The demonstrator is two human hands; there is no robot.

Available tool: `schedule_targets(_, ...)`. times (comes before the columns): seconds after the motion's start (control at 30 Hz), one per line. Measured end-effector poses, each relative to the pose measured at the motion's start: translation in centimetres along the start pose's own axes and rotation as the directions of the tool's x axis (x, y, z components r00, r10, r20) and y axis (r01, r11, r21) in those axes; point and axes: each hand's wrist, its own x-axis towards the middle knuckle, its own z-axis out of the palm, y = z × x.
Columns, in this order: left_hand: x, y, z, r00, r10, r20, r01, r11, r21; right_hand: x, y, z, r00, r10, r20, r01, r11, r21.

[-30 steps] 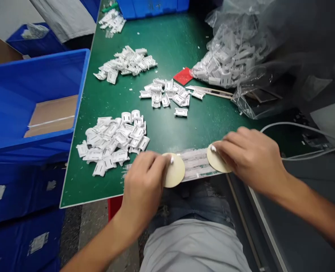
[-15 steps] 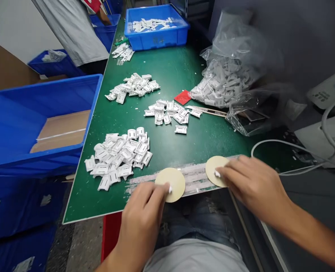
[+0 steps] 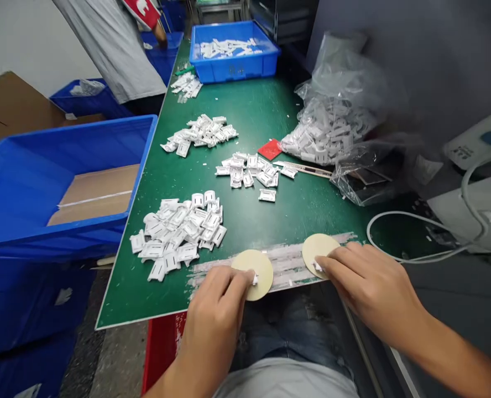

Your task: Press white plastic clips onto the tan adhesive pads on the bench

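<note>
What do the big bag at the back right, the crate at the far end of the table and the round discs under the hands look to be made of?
Bag: thin clear plastic film, glossy; it creases and shows the parts inside.
Crate: probably molded plastic, smooth, with a soft sheen.
Discs: matte, pale yellow, flat; perhaps card or abrasive paper, unclear which.

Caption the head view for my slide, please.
Left hand and right hand pinch small white plastic parts over round cream discs on a green table.

I'm seeing one head cam facing fwd & down, looking from near above L hand [image 3: 217, 309] & R hand [image 3: 367, 279] along the table [image 3: 299, 213].
</note>
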Motion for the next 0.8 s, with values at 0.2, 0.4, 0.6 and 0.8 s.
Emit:
schedule_targets(0.2,-0.7,0.2,-0.2,1.0,0.031,0.003,-0.031,0.999,0.036,-0.2,-0.2,0.3,0.999,0.038,0.034,-0.037,0.999,-0.039)
schedule_targets(0.4,-0.3,-0.1,0.4,1.0,0.021,-0.009,-0.021,1.0,0.019,0.0,-0.7,0.1,0.999,0.032,0.013,-0.031,0.998,-0.046)
schedule_targets(0.6,-4.9,-0.4,-1.1,0.99,0.112,0.089,-0.076,0.938,-0.339,-3.4,-3.2,-2.1,0.998,0.058,-0.014,-0.051,0.958,0.281)
schedule_targets(0.8,-4.7,0.9,-3.1,0.964,-0.265,-0.006,0.21,0.775,-0.597,-4.5,-1.8,-1.1,0.885,0.464,0.043,-0.37,0.644,0.669)
